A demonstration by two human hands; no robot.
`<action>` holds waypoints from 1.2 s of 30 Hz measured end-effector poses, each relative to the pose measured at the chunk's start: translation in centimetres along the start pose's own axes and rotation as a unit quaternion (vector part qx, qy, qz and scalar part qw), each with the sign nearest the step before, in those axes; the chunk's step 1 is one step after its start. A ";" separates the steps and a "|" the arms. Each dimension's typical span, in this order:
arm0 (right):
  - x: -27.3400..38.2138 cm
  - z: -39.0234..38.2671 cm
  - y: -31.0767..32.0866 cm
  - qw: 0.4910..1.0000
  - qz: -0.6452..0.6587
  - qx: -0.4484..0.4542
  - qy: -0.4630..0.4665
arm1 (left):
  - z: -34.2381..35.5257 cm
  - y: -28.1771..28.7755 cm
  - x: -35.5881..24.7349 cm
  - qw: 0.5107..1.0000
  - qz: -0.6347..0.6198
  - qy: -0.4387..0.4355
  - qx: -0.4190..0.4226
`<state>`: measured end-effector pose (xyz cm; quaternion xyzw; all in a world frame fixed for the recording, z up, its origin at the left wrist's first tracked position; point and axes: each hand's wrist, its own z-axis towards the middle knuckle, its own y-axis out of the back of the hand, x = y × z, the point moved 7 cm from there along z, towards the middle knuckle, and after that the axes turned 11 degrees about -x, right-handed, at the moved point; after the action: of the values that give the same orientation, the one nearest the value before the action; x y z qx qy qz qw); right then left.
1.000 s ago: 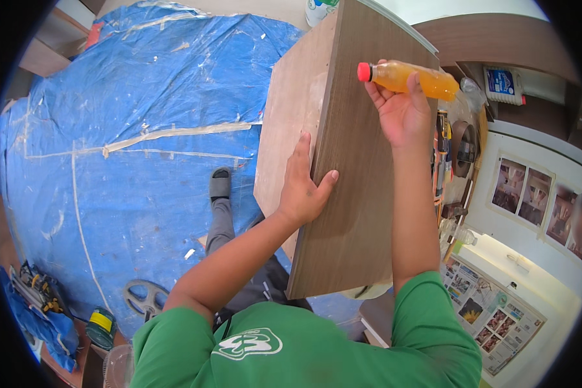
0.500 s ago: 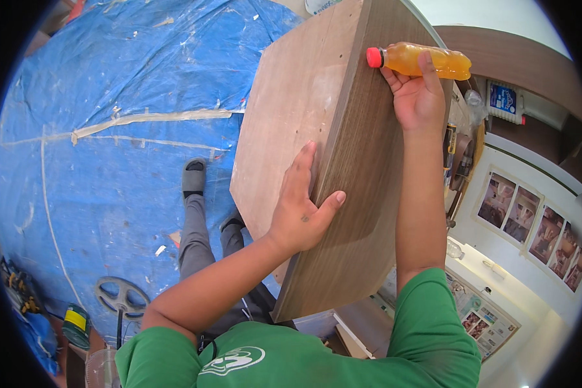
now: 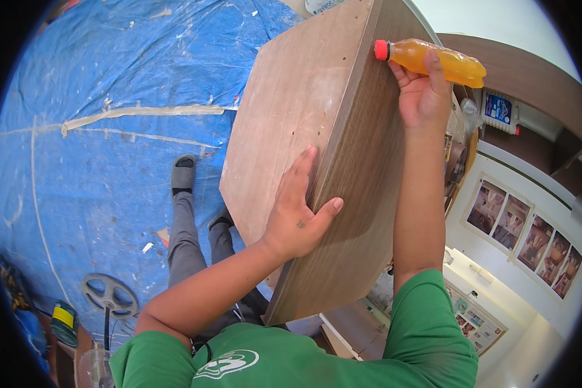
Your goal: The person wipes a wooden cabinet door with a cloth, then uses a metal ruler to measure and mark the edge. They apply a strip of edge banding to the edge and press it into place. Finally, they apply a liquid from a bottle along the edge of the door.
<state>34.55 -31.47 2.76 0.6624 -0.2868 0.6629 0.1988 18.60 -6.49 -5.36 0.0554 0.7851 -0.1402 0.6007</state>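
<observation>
My right hand (image 3: 423, 103) is closed around a clear plastic bottle (image 3: 460, 67) of orange liquid with a red cap. The bottle lies nearly sideways in it, cap to the left, above the far end of a brown wood-grain cabinet box (image 3: 378, 149). Against the near part of that box rests my left hand (image 3: 295, 223), open. Its fingers lie stretched along the lighter, dusty side panel (image 3: 278, 110), and its thumb reaches over the corner onto the darker face.
A blue tarpaulin (image 3: 116, 168) covers the floor at left, with strips of tape on it. A round grey metal base (image 3: 110, 295) and a green-and-yellow can (image 3: 63, 320) stand lower left. At right are a shelf with a white jug (image 3: 500, 110) and wall photos (image 3: 533, 242).
The bottle in my right hand has shifted slightly right and tilted a little more. My left hand stays on the cabinet box. The whole view has moved slightly.
</observation>
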 end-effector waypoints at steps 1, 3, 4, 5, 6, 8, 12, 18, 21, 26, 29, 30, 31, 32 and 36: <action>0.2 0.0 -0.3 1.000 -0.007 0.006 0.009 | 0.0 0.0 0.0 1.000 0.002 0.003 0.005; 0.6 0.0 -0.8 0.999 -0.020 0.018 0.028 | -0.1 0.0 0.1 1.000 0.006 0.008 0.015; 0.9 0.0 -1.0 0.998 -0.036 0.025 0.040 | -0.1 0.0 0.1 1.000 0.005 0.006 0.014; 1.1 0.0 -1.2 0.997 -0.053 0.031 0.052 | -0.1 0.0 0.1 1.000 0.004 0.005 0.013; 1.4 -0.1 -1.5 0.995 -0.070 0.037 0.065 | -0.1 0.0 0.1 1.000 0.004 0.003 0.013; 2.0 -0.2 -2.2 0.991 -0.096 0.048 0.081 | 0.0 0.0 0.1 1.000 0.003 -0.001 0.010; 2.5 -0.1 -3.0 0.985 -0.127 0.059 0.102 | -0.1 0.0 0.1 1.000 -0.003 -0.006 0.001; 3.0 -0.8 -3.9 0.972 -0.174 0.081 0.138 | -0.1 -0.1 0.3 1.000 -0.011 -0.009 -0.001; 3.6 -1.3 -4.1 0.938 -0.256 0.104 0.210 | -0.2 -0.1 0.3 1.000 -0.018 -0.007 -0.006; 3.9 -4.9 -4.6 0.930 -0.278 0.138 0.195 | -0.1 0.0 0.3 1.000 -0.015 -0.002 -0.004; 4.0 -6.8 -4.6 0.927 -0.283 0.159 0.186 | -0.1 0.0 0.3 1.000 -0.014 -0.001 -0.005; 3.9 -7.1 -4.7 0.925 -0.286 0.167 0.188 | -0.1 0.0 0.4 1.000 -0.013 -0.001 -0.006; 3.9 -7.1 -4.9 0.923 -0.291 0.163 0.192 | -0.1 0.0 0.4 1.000 -0.013 0.001 -0.007; 4.0 -7.1 -5.2 0.921 -0.297 0.157 0.197 | -0.1 0.0 0.4 1.000 -0.013 0.003 -0.006; 4.3 -5.4 -5.5 0.926 -0.263 0.149 0.227 | -0.2 0.0 0.3 1.000 -0.018 0.003 -0.005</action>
<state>33.81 -24.36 7.85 0.5675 0.0523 0.7549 0.3246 18.36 -6.48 -5.57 0.0387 0.7883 -0.1470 0.5962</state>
